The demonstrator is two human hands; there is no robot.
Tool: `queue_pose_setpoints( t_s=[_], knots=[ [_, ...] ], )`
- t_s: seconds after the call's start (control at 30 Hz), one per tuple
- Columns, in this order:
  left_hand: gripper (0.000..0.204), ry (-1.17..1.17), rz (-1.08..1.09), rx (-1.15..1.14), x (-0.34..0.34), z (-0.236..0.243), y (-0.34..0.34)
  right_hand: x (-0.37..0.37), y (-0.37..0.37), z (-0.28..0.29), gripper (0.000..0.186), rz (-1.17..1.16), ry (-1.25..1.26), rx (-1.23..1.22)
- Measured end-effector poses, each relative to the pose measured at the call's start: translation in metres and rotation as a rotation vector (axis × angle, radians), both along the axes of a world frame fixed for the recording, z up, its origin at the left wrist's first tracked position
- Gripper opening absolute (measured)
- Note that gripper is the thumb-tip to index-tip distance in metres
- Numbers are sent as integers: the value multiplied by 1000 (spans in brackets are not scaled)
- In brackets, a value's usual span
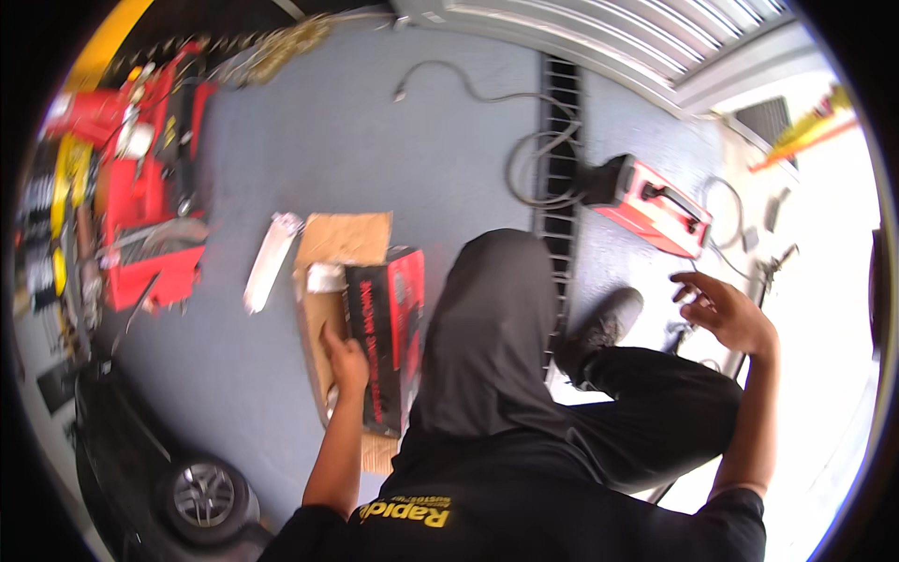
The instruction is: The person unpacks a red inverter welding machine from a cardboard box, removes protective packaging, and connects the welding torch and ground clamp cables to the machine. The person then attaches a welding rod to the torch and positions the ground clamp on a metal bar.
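Observation:
An open cardboard box (382, 351) with a black and red printed side stands on the floor to the left of my knee, its brown flaps folded out. My left hand (346, 363) is at its opening, fingers stretched inward and apart, and I see nothing held. Something pale (326, 278) shows inside the far end of the box. Beside the box lies a long white wrapped piece (272, 262). Out to the right, my right hand (719, 314) hangs in the air with its fingers loosely bent and apart, holding nothing. It is nearest to a red, white and black machine with a carry handle (651, 206).
A grey cable (468, 86) runs from the machine across a black floor grate (560, 84). Red workshop equipment (154, 225) stands at the left, and a black car (131, 450) with its wheel at lower left. A ribbed metal shutter (646, 37) borders the far side.

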State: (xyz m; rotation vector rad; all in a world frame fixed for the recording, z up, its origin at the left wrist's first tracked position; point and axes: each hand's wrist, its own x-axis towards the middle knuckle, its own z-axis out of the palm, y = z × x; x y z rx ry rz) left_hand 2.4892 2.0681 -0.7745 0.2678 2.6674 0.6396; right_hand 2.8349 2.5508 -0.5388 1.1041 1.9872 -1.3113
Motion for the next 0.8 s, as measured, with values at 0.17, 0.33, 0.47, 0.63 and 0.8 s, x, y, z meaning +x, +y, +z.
queue_pose_setpoints(
  t_s=[0.17, 0.33, 0.47, 0.63, 0.8],
  knots=[
    [67, 85, -265, 87, -11, 7, 6, 31, 3, 23, 47, -149, 148, 225],
    [63, -42, -305, 288, -20, 40, 43, 68, -9, 45, 50, -321, 179, 369],
    [41, 97, -344, 332, -47, 77, 70, 63, -12, 34, 56, -279, 180, 170],
    [21, 325, -128, 362, -117, 74, 64, 35, 3, 15, 51, -87, 203, 165],
    [28, 232, 217, 76, -179, 18, -12, 7, 26, -21, 46, 24, 145, 99]
  ],
)
